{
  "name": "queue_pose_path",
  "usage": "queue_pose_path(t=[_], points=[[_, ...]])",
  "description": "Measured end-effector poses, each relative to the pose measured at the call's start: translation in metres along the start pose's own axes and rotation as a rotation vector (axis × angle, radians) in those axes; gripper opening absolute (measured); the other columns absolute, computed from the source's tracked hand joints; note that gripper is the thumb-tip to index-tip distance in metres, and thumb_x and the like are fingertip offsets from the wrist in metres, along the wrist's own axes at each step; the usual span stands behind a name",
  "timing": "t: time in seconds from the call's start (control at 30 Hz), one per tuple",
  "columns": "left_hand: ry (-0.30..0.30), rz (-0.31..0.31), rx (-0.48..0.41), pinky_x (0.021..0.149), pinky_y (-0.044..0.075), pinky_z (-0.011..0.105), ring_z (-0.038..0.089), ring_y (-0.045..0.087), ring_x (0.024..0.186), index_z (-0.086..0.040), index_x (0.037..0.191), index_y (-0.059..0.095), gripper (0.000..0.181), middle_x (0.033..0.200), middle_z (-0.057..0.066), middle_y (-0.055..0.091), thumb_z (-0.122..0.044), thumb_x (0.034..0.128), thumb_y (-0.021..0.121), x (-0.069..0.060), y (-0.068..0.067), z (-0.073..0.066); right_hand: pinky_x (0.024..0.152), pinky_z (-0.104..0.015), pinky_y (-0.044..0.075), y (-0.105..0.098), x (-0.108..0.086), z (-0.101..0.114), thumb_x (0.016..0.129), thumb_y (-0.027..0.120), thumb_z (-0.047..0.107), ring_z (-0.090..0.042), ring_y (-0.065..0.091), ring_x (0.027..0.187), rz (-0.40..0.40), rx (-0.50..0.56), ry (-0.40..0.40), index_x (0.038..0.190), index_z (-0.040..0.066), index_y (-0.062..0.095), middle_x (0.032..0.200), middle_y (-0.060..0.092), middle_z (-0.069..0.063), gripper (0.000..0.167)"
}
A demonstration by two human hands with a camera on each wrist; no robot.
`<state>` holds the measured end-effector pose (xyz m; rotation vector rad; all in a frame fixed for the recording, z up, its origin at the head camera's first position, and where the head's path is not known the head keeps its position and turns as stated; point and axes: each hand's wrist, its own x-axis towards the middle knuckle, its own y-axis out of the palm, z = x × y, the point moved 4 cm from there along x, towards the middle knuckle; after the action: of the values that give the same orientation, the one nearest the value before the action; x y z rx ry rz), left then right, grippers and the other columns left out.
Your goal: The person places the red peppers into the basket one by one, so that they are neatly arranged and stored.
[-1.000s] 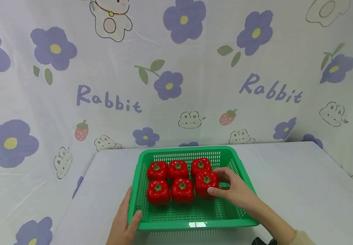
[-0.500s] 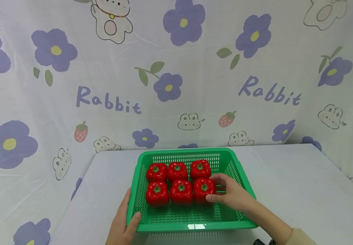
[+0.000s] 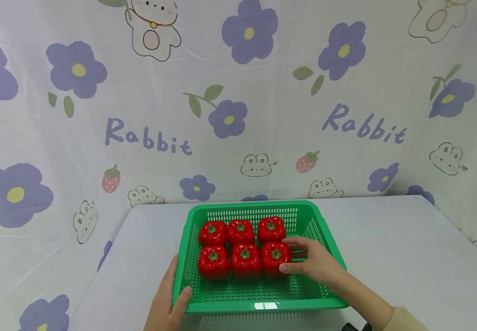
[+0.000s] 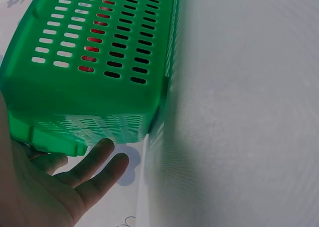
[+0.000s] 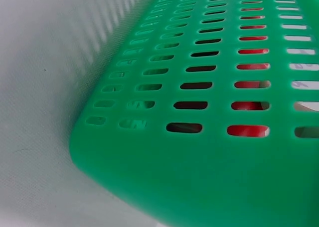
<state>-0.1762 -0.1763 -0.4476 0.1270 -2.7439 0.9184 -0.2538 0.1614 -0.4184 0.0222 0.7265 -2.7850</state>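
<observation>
A green plastic basket (image 3: 263, 305) holds several red bell peppers with green stems, set in two rows. At the front right of the group, my right hand (image 3: 320, 264) holds a red bell pepper (image 3: 272, 261) from its right side, thumb at its front and fingertips at its back. That pepper rests level with its neighbours. My left hand (image 3: 166, 299) grips the basket's left rim, thumb over the edge. In the left wrist view, several fingers of my left hand (image 4: 55, 189) stretch out beside the basket wall (image 4: 84, 95). The right wrist view shows only the slotted basket wall (image 5: 199, 162), hiding my right hand.
The basket stands on a white-covered table (image 3: 391, 248), with table surface to its left and right. A patterned cloth (image 3: 280, 138) with flowers and rabbits hangs behind. Inside the basket, a strip of bare floor (image 3: 247, 292) runs along the front.
My right hand has lowered the front-right bell pepper, bringing it into line with the front row. In the last half second it has hardly moved. My left hand stays on the rim.
</observation>
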Motion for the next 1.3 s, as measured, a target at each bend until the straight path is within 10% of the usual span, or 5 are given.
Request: queue_pose_path(t=[1.3], points=[[-0.024,-0.015,0.005,0.107,0.047,0.064,0.043,0.046,0.144,0.000,0.164,0.023,0.071,0.164,0.026,0.037,-0.030,0.1074,0.053,0.0004,-0.0014,-0.0016,0.089,-0.046,0.062,-0.0006,0.0002,0.0022,0.080,0.090,0.018,-0.031,0.066,0.114,-0.050,0.005,0.035,0.136,-0.002,0.061,0.128,0.069,-0.014,0.066]])
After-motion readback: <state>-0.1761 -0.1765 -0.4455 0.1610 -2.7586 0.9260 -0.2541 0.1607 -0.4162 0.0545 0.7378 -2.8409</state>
